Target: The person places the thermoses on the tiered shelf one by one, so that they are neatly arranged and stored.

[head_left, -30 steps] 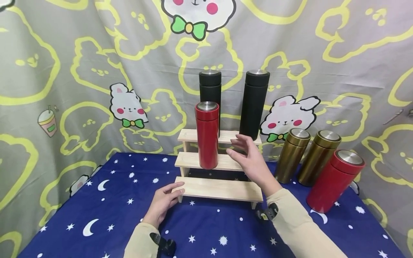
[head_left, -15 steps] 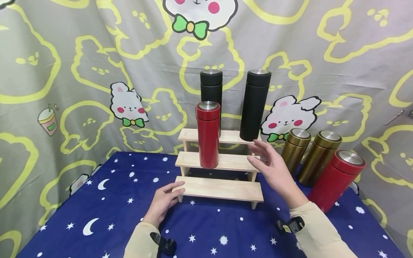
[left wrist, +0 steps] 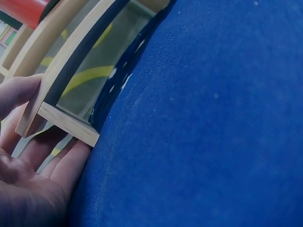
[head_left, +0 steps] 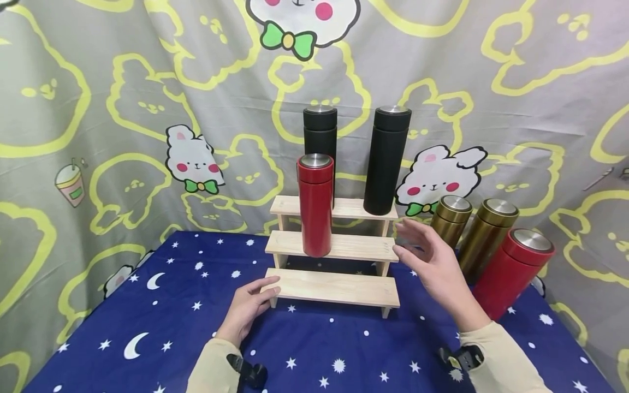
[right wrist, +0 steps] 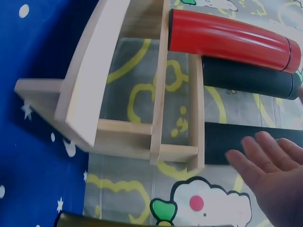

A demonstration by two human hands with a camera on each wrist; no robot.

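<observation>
A three-step wooden stand (head_left: pixel 339 287) stands on the blue cloth. My left hand (head_left: pixel 247 310) holds the left end of its lowest step, thumb on one side and fingers on the other in the left wrist view. A red thermos (head_left: pixel 316 215) stands upright on the middle step, left of centre. Behind it on the top step is a black thermos (head_left: pixel 320 134), partly hidden, with another black thermos (head_left: pixel 388 164) at the right. My right hand (head_left: pixel 434 265) is in the air just right of the stand, fingers loosely spread and holding nothing. It partly covers a gold thermos (head_left: pixel 451 224).
Right of the stand, a second gold thermos (head_left: pixel 491 232) and a second red thermos (head_left: pixel 513 273) stand on the star-and-moon cloth (head_left: pixel 187 349). A patterned curtain (head_left: pixel 236 109) hangs close behind the stand.
My right hand has moved right and slightly down, away from the right black thermos toward the gold ones. The left hand and the thermoses have stayed in place.
</observation>
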